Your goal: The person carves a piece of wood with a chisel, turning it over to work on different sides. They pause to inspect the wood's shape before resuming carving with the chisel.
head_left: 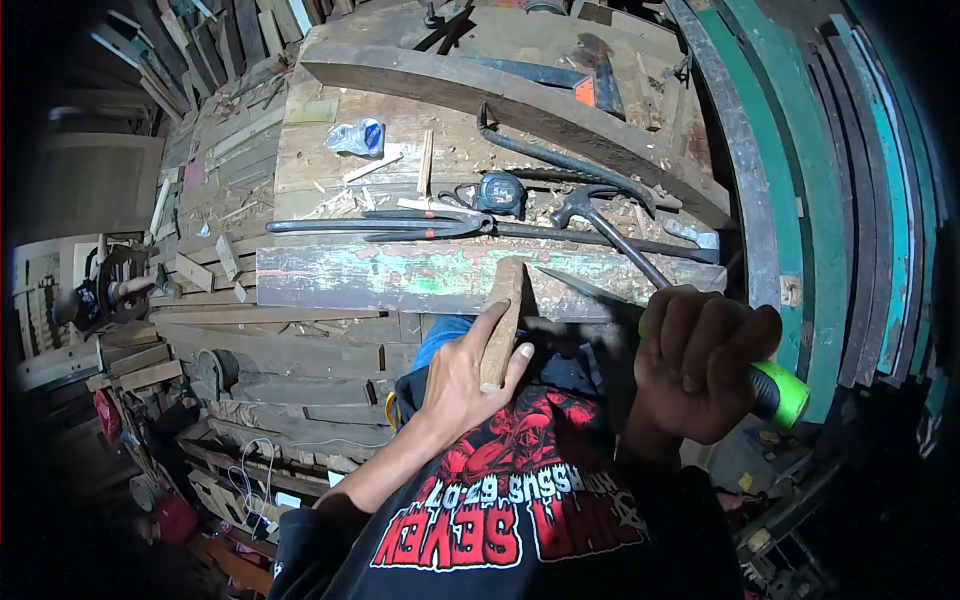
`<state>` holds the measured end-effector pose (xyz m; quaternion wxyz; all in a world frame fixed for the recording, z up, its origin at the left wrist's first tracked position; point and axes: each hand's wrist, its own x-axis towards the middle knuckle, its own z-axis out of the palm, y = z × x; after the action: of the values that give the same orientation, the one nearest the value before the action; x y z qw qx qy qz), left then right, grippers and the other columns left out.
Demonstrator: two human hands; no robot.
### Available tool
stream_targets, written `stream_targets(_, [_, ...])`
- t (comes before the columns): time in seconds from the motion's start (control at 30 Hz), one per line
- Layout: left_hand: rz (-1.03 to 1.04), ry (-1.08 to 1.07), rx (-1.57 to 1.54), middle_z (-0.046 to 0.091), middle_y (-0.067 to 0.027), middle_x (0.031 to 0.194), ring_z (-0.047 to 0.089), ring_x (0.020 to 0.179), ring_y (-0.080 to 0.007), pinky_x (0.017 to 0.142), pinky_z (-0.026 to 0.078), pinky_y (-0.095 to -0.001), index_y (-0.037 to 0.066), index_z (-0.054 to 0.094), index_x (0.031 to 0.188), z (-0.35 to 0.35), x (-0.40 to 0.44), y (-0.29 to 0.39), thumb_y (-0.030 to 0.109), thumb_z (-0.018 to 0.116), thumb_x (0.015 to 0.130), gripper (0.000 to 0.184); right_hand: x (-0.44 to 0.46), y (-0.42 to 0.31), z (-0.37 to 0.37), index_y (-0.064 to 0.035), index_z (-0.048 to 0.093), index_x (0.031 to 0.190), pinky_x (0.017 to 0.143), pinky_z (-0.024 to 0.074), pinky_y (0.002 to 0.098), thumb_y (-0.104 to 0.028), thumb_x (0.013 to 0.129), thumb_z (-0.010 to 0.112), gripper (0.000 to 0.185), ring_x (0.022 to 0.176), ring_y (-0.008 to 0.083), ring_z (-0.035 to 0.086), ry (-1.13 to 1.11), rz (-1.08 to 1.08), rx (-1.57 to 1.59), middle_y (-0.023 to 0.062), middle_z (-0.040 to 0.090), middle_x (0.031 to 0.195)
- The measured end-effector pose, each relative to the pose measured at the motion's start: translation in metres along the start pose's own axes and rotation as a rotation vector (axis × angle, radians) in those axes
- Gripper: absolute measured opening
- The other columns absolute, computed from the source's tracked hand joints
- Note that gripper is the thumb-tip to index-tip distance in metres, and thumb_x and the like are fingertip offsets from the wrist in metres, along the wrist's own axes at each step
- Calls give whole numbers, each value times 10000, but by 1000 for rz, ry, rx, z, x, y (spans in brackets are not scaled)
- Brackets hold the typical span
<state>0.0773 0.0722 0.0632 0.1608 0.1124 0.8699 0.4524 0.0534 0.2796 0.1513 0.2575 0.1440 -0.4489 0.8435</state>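
My left hand [465, 375] is closed round a short wooden stick [507, 305]. The stick's far end leans on the edge of a worn plank [360, 278] with flaking green paint. On the right, my right hand [700, 355] grips a green-and-black handle [782, 393] in a fist. A narrow pointed blade [590, 288] reaches from that fist towards the stick, its tip close beside the wood; its exact kind is unclear. Just beyond the right hand lies a claw hammer [615, 225], its handle pointing at the fist.
Behind the plank lie long-handled pincers [430, 226], a tape measure [501, 193], a crowbar [560, 158] and a clear plastic cup [357, 137]. A thick beam [500, 97] crosses the bench. Green boards [760, 150] stand at right. Another person [95, 290] is at far left.
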Motion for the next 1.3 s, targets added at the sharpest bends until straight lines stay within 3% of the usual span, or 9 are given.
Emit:
stream_targets(0.17, [-5, -4, -44, 724, -293, 866, 730, 773, -486, 692, 595, -505, -21, 521, 1328, 4, -5, -6, 217, 711, 955, 481, -58, 70, -20, -114, 452, 829, 503, 307, 310, 4, 936, 606, 222, 491, 115, 351, 13, 61, -592, -8, 397, 604])
stream_targets(0.27, [-47, -31, -29, 710, -291, 854, 721, 788, -499, 695, 584, -517, -22, 492, 1261, 5, -7, -2, 203, 713, 955, 439, -45, 58, -23, -118, 454, 833, 481, 279, 316, -21, 947, 598, 208, 491, 116, 339, 157, 194, -235, -10, 389, 600])
stream_targets(0.4, [-59, -12, -73, 707, -296, 848, 720, 782, -498, 681, 575, -516, -29, 496, 1254, 6, -4, -3, 194, 715, 955, 432, 1, 3, -5, -119, 476, 797, 461, 267, 301, -88, 996, 587, 230, 471, 121, 324, 114, 15, 46, -15, 387, 564])
stream_targets(0.63, [-82, 1, -44, 711, -285, 853, 723, 776, -482, 666, 570, -494, -33, 493, 1230, 7, 0, -2, 186, 723, 953, 422, -49, 69, -23, -94, 398, 858, 496, 271, 337, -53, 938, 599, 220, 487, 107, 294, 130, 209, -343, -6, 352, 616])
stream_targets(0.8, [-133, -17, -77, 706, -244, 833, 760, 753, -353, 685, 572, -425, -42, 505, 1228, 4, -2, 3, 178, 693, 978, 382, -7, 9, -16, -129, 441, 849, 474, 285, 293, -81, 1003, 568, 205, 477, 95, 347, 43, 29, 10, -32, 401, 585])
stream_targets(1.0, [-68, -9, 47, 717, -290, 841, 725, 785, -489, 677, 579, -527, -15, 523, 1220, 8, -1, 6, 232, 735, 954, 420, -50, 65, -18, -91, 400, 836, 525, 301, 324, 31, 893, 568, 215, 539, 115, 345, -21, 187, -230, 16, 360, 634])
stream_targets(1.07, [10, 9, 30, 717, -288, 837, 721, 774, -496, 675, 577, -530, -13, 526, 1238, 13, -4, -1, 229, 732, 955, 426, -56, 67, -22, -89, 392, 823, 518, 298, 328, -12, 902, 588, 225, 521, 117, 328, 159, 293, -219, 13, 356, 619])
stream_targets(1.1, [-23, -7, 37, 718, -289, 844, 720, 768, -493, 670, 573, -532, -11, 529, 1252, 14, -3, -2, 229, 727, 958, 428, -61, 64, -31, -94, 397, 819, 515, 298, 330, -43, 921, 592, 226, 511, 115, 313, 134, 161, -424, 6, 353, 608])
stream_targets(1.3, [-80, -57, 55, 716, -306, 942, 720, 883, -509, 754, 581, -520, -42, 543, 1216, 11, -2, 10, 228, 737, 950, 426, -7, 8, -10, -120, 438, 784, 470, 259, 309, -138, 996, 608, 272, 450, 90, 337, 45, 16, -24, -34, 418, 562])
